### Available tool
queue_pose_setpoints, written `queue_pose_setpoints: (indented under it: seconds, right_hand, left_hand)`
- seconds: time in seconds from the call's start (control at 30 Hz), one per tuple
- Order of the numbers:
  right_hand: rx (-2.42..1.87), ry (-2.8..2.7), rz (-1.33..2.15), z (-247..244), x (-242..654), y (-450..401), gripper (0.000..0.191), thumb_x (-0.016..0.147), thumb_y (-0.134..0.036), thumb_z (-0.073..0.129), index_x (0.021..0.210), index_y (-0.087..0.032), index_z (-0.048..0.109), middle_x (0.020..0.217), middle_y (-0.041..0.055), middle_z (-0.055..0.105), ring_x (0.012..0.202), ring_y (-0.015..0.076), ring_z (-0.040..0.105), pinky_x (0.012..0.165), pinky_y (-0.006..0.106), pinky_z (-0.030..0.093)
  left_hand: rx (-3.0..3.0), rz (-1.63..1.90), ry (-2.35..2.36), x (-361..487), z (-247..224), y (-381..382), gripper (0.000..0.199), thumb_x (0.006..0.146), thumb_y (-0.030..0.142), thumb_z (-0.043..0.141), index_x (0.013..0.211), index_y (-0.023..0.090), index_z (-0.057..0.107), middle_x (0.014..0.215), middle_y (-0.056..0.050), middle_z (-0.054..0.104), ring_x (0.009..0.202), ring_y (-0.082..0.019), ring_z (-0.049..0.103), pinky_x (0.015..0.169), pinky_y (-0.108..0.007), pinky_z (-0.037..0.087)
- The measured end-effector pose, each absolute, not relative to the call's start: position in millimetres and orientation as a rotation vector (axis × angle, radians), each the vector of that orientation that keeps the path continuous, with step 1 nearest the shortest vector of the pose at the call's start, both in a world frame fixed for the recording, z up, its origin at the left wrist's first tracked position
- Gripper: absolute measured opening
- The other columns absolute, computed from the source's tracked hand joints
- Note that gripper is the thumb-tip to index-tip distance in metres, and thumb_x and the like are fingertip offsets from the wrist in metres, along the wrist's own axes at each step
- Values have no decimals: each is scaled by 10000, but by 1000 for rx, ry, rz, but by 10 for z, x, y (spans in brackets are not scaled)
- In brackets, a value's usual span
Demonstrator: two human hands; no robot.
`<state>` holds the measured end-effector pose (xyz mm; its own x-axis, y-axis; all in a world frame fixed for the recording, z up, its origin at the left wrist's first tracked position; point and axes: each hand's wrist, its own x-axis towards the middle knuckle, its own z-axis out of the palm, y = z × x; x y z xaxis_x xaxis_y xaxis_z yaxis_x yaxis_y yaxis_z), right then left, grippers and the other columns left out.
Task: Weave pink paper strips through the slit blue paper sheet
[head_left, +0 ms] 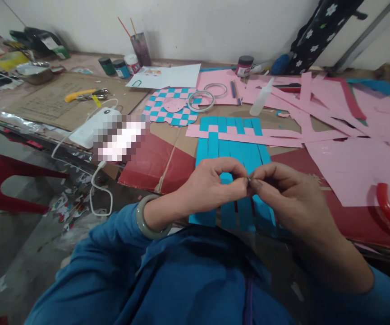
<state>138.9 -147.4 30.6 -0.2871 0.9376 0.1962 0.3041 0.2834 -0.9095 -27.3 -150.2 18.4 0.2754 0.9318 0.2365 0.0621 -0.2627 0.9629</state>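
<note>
Above the near part of the blue paper strips (pixel 227 151), my left hand (pixel 211 185) and my right hand (pixel 287 189) meet fingertip to fingertip. Thumb and index finger are pinched together on each hand. Whatever lies between the fingertips is too small to make out. The blue strips lie side by side, with pink strips (pixel 276 137) woven through their far end. Beyond them rests a blue and pink checkered woven piece (pixel 159 113), and two tape rolls (pixel 201 101) overlap its right edge.
Pink sheets (pixel 367 167) and strips cover the right side, with red scissor handles (pixel 389 207) at the near right edge. A glue bottle (pixel 261 97) and paint jars (pixel 244 66) are farther back. A white power bank (pixel 96 126) with cables lies left; a red stool (pixel 8 180) stands below.
</note>
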Motion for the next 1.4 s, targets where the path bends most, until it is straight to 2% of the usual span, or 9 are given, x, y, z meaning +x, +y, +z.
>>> queue_pose_setpoints:
  seconds: [0.2,0.37,0.57,0.77,0.93,1.4]
  right_hand:
    - [-1029,-1559,1355,197,1414,-1423,173,769,-289,726,644,-238,619,598,-25,632,544,112,621,507,214,513]
    - [-978,-1408,1484,89,1442,-1412,141,789,-315,728,705,-239,644,626,-26,650,585,116,641,572,231,542]
    - [-1105,-1557,1251,206,1406,-1464,120,785,-235,662,673,-235,617,622,-22,645,578,119,623,554,236,511]
    - [-1192,-1799,1035,284,1404,-1466,86,767,-235,585,690,-231,624,573,-21,602,577,135,596,529,249,470]
    - [-1188,-1802,1025,263,1386,-1477,97,743,-246,587,649,-224,588,569,-28,580,516,108,517,466,229,400]
    - [-1140,-1679,1250,231,1372,-1464,145,737,-266,673,631,-228,582,576,-23,592,527,111,542,473,220,439]
  left_hand:
    - [1558,1143,934,-265,175,-1487,82,716,163,583,638,157,604,625,26,612,626,-80,550,623,-204,447]
    - [1501,1121,935,-269,168,-1490,118,774,221,599,683,159,640,650,7,665,637,-97,598,620,-215,469]
    - [1566,1084,992,-294,161,-1487,182,812,306,630,711,156,648,688,1,673,680,-104,603,651,-223,469]
    - [1576,1087,957,-305,177,-1480,101,753,194,595,668,152,630,653,16,630,639,-87,564,624,-212,456]
    - [1598,1119,964,-297,163,-1481,92,714,173,606,624,158,610,638,30,611,635,-81,551,635,-210,453]
    - [1536,1101,890,-292,129,-1473,92,699,148,585,610,159,606,621,22,639,612,-83,571,603,-201,461]
